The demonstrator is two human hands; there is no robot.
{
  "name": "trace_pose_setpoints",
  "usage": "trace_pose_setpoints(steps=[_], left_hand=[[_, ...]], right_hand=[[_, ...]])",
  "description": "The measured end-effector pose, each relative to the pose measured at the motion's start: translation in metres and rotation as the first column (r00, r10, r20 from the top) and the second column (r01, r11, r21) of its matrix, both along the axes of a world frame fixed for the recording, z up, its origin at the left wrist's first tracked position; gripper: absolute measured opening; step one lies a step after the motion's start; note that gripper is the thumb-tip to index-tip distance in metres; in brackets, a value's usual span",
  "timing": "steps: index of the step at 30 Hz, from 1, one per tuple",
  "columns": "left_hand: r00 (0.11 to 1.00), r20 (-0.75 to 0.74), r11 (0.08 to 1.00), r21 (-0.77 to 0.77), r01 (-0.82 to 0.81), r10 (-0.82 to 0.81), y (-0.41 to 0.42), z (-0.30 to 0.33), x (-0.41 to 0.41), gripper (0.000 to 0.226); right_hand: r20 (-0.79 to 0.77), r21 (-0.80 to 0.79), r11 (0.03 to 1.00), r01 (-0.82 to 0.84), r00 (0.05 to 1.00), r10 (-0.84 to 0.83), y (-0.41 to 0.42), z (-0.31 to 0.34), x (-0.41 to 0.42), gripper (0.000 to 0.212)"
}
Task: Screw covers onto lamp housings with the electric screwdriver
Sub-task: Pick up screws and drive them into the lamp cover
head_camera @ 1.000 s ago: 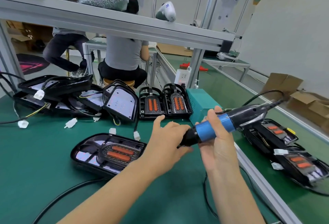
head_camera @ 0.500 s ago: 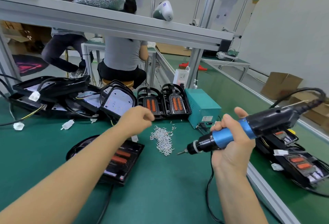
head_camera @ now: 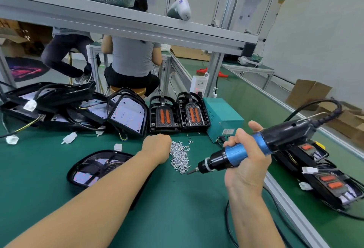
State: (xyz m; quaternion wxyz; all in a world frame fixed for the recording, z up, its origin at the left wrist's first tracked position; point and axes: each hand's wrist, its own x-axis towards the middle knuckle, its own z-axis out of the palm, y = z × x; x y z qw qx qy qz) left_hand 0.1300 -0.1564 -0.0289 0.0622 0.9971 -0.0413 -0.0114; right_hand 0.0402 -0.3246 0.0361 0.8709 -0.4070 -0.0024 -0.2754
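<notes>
Lamp housing (head_camera: 94,169): lies flat on the green bench (head_camera: 177,218), just left of the screw pile, its right part hidden under the left forearm; set close, I judge, so a fresh screw has a short trip to it.
Screw pile (head_camera: 180,156): a loose heap of small silver screws on the bench, the landmark for everything below.
Left hand (head_camera: 157,149): touching the pile's left edge, knuckles up and fingers curled down at the screws; fingertips are hidden, so I cannot tell whether a screw is pinched. The reach looks aimed at picking one.
Electric screwdriver (head_camera: 254,149): up off the bench just right of the pile, tilted with its bit toward the pile's near end, cable trailing away to the right; held ready rather than working.
Right hand (head_camera: 246,161): wrapped firmly round the blue barrel, thumb raised behind it.
Finished-looking lamps (head_camera: 179,113): two with orange strips stand propped just behind the pile.
Teal power box (head_camera: 222,117): behind and right of the pile.
Uncovered housings (head_camera: 59,104): heaped with wires, well left and behind the pile, likely awaiting covers.
Covered lamps (head_camera: 331,184): stacked well right of the pile, beyond the bench rail.
</notes>
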Motion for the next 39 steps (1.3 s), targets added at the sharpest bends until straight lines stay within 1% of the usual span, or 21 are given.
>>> trace_pose_setpoints(steps=[5,10,15,17,19,20,21,23,25,26,28,30,31,34,37,39], left_hand=[[1.000,-0.003,0.999,0.047,-0.020,0.020,-0.002,-0.004,0.002,0.015],[0.998,0.044,0.983,0.179,0.045,-0.054,-0.010,-0.002,-0.003,0.022],[0.998,0.028,0.982,0.184,0.044,-0.050,-0.012,-0.003,-0.001,0.025],[0.998,0.011,0.982,0.183,0.054,-0.057,-0.013,-0.001,-0.003,0.022],[0.999,0.012,0.987,0.150,0.050,-0.052,-0.013,-0.001,-0.004,0.020],[0.999,0.028,0.993,0.108,0.037,-0.040,-0.012,0.000,-0.005,0.022],[0.998,0.054,0.999,0.041,0.027,-0.029,-0.011,0.002,-0.006,0.024],[0.995,0.102,0.984,-0.179,0.021,-0.002,-0.005,0.009,-0.008,0.016],[0.991,0.129,0.912,-0.410,0.027,0.029,0.004,0.018,-0.013,0.013],[0.989,0.144,0.865,-0.500,0.037,0.041,0.009,0.021,-0.017,0.012],[0.985,0.161,0.768,-0.638,0.059,0.058,0.020,0.027,-0.028,0.014],[0.987,0.146,0.653,-0.754,0.069,0.064,0.031,0.032,-0.041,0.015],[0.990,0.130,0.576,-0.815,0.071,0.062,0.037,0.034,-0.048,0.014],[0.996,0.072,0.271,-0.961,0.054,0.056,0.051,0.034,-0.071,0.013],[0.999,0.001,0.004,-1.000,0.001,0.046,0.059,0.033,-0.095,0.009],[0.998,-0.046,-0.110,-0.993,-0.041,0.042,0.062,0.034,-0.108,0.021]], right_hand=[[-0.016,-0.006,1.000,-0.010,1.000,0.010,0.004,-0.003,0.001,0.029],[-0.021,-0.028,0.999,-0.017,1.000,0.016,0.005,-0.004,0.001,0.028],[-0.028,-0.021,1.000,-0.010,1.000,0.010,0.005,-0.004,0.001,0.031],[-0.030,-0.033,0.999,-0.007,1.000,0.006,0.003,-0.004,-0.001,0.029],[-0.031,-0.042,0.999,-0.003,1.000,0.002,0.001,-0.004,-0.002,0.027],[-0.027,-0.037,0.999,-0.004,1.000,0.003,0.001,-0.003,-0.003,0.027],[-0.020,-0.033,0.999,-0.005,1.000,0.004,0.000,-0.002,-0.003,0.027],[-0.007,-0.026,1.000,-0.006,1.000,0.006,-0.001,0.003,-0.003,0.027],[-0.001,-0.010,1.000,-0.003,1.000,0.003,-0.003,0.006,-0.003,0.028],[0.005,-0.008,1.000,-0.003,1.000,0.003,-0.004,0.007,-0.004,0.028],[0.023,-0.013,1.000,-0.012,1.000,0.013,-0.005,0.009,-0.006,0.027],[0.045,-0.010,1.000,-0.027,0.999,0.027,-0.004,0.012,-0.008,0.026],[0.055,0.000,0.999,-0.040,0.998,0.040,-0.003,0.014,-0.009,0.026],[0.097,0.059,0.992,-0.114,0.989,0.108,0.003,0.023,-0.012,0.026],[0.140,0.113,0.976,-0.188,0.975,0.172,0.011,0.031,-0.017,0.026],[0.168,0.140,0.965,-0.222,0.966,0.198,0.018,0.036,-0.019,0.024]])
